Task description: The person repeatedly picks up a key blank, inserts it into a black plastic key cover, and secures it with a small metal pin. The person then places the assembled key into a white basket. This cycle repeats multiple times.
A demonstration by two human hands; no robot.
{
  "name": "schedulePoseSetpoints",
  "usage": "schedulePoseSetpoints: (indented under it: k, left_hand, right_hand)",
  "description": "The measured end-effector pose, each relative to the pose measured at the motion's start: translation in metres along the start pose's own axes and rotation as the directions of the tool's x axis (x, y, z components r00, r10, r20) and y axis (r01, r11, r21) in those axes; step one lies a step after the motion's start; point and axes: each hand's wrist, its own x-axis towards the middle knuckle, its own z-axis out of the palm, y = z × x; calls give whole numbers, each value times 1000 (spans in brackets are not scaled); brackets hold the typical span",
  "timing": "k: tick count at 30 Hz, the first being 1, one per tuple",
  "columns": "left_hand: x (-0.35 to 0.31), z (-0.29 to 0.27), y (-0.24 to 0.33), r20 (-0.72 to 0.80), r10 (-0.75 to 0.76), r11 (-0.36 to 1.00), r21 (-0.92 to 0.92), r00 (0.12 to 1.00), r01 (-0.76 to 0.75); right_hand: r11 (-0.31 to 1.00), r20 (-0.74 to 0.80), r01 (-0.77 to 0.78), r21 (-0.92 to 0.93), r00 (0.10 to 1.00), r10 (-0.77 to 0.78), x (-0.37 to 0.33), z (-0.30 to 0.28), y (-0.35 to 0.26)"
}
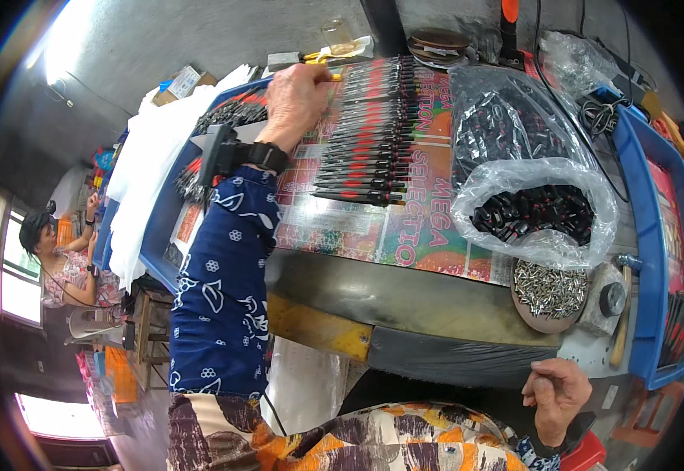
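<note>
My left hand (299, 100) reaches to the far side of the work table, its fingers closed around something I cannot make out. A small yellow tip (335, 78) shows at the fingertips. Just right of this hand, slim black, grey and red pen-like pieces (369, 141) lie side by side in a long row on a printed sheet (342, 228). More such pieces (236, 110) fill a blue bin (161, 235) beside my left wrist. My right hand (559, 396) hangs open near my body, fingers loosely bent and nothing visible in them.
A clear plastic bag (467, 196) of small black and red parts stands right of the row. Nearer me are a round dish (550, 320) of small metal pins and a hammer (623, 314). A blue tray (648, 259) stands at far right. Another person (63, 259) sits at left.
</note>
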Motion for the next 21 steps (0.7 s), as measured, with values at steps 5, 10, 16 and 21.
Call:
schedulePoseSetpoints:
  k: [5,10,16,21]
  left_hand:
    - [-10,-28,-45,30,-167,979,123,986,162]
    - [-7,-29,-66,72,-219,965,166,973,205]
    - [-5,-18,-74,159,-197,947,286,967,146]
    - [0,-11,-73,122,-80,902,431,989,19]
  right_hand:
    - [999,-3,19,-28,1000,-20,1,1,3]
    - [999,-36,22,-34,999,-23,0,3,3]
    - [999,-13,19,-40,1000,-19,0,-1,3]
    - [999,16,30,-36,999,-30,1,-2,3]
